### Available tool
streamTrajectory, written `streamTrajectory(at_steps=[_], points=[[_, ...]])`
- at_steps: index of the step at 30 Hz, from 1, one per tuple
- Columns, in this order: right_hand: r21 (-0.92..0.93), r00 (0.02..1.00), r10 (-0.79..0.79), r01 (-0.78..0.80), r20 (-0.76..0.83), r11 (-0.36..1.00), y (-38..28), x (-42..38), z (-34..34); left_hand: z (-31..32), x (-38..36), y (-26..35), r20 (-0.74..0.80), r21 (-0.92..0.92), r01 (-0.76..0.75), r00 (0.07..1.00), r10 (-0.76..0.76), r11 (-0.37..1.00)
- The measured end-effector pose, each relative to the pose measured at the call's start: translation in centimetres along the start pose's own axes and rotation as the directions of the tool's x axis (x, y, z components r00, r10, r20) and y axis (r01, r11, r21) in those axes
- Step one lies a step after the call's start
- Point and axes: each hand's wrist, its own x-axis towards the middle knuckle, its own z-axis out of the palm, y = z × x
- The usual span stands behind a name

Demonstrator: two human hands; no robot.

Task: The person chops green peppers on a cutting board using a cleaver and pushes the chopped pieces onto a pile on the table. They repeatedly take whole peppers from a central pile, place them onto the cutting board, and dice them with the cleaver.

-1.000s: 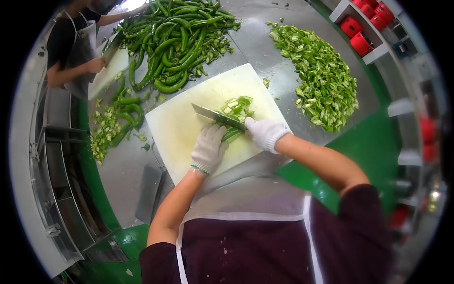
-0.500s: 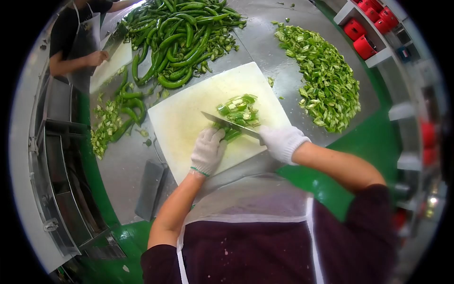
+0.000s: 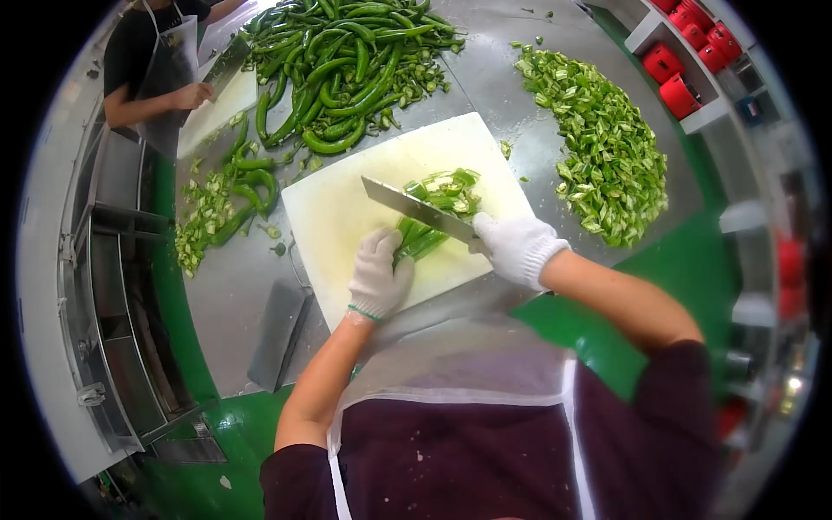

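A white cutting board [image 3: 347, 217] lies on the steel table. My left hand [image 3: 378, 276], in a white glove, presses down on a bunch of long green peppers [image 3: 418, 239]. In my gloved right hand [image 3: 516, 246] is a cleaver [image 3: 414, 208], its blade lifted and slanted over the peppers. Just beyond the blade lie cut pepper pieces [image 3: 451, 189] on the board.
Whole green peppers [image 3: 338, 65] are heaped at the far side of the table. A big mound of chopped pepper [image 3: 607, 147] lies to the right. Another person [image 3: 156, 61] chops at a second board at far left. Red containers [image 3: 680, 52] sit on a shelf.
The cleaver has risen from the board and its blade now tilts up. My left hand has slid slightly back along the peppers.
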Motion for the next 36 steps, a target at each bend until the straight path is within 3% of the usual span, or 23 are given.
streamTrajectory(at_steps=[2,4,6,8,14,16,19,22,28,31,34,36], points=[[-0.064,0.995,0.014,-0.007,0.102,0.998,-0.4,-0.4,-0.9,0.5,-0.3,-0.7,0.026,0.026,-0.021,0.999,0.02,0.999],[0.016,0.981,0.111,-0.115,0.161,0.993,-0.2,1.4,0.4,1.0,-0.4,-1.2,0.094,0.018,-0.004,0.996,0.002,1.0],[-0.012,0.981,0.114,-0.114,0.157,0.993,-0.8,3.8,2.3,1.1,-0.4,-1.0,0.093,-0.011,0.018,0.995,-0.017,1.0],[-0.148,0.998,0.019,-0.01,0.059,0.989,-1.8,5.7,3.2,0.9,0.1,-0.6,0.096,-0.016,0.02,0.995,-0.018,1.0],[-0.07,0.998,0.013,-0.017,-0.054,0.997,-1.2,4.2,2.2,0.6,-0.1,-0.8,0.016,-0.029,0.014,1.0,-0.013,0.999],[-0.058,1.0,0.011,-0.013,-0.024,0.998,-1.5,2.7,0.6,0.7,-1.2,-1.0,-0.049,-0.086,0.071,0.996,-0.076,0.994],[-0.092,0.996,-0.076,0.079,0.038,0.993,-1.3,0.9,-0.8,0.3,-2.3,-0.9,-0.008,-0.001,0.101,0.995,-0.101,0.995],[-0.156,0.986,-0.056,0.081,0.158,0.984,-1.8,1.6,-0.3,1.1,-1.9,-0.4,0.068,0.109,0.106,0.991,-0.114,0.988],[-0.114,0.993,-0.084,0.093,0.079,0.989,-2.6,4.0,2.5,1.2,-1.5,-0.1,0.048,0.136,0.005,0.999,-0.012,0.991],[-0.07,0.998,-0.032,0.035,0.056,0.997,-2.3,3.9,2.3,0.9,-1.6,-0.5,0.093,0.094,0.042,0.994,-0.051,0.995],[0.017,1.0,-0.002,0.002,0.007,1.0,-1.5,2.2,1.8,0.9,-2.5,-1.5,-0.131,0.008,0.03,0.991,-0.029,1.0],[-0.005,0.995,-0.1,0.1,-0.002,0.995,-0.7,1.1,1.6,0.4,-3.1,-1.1,-0.256,0.035,0.124,0.96,-0.111,0.992]])
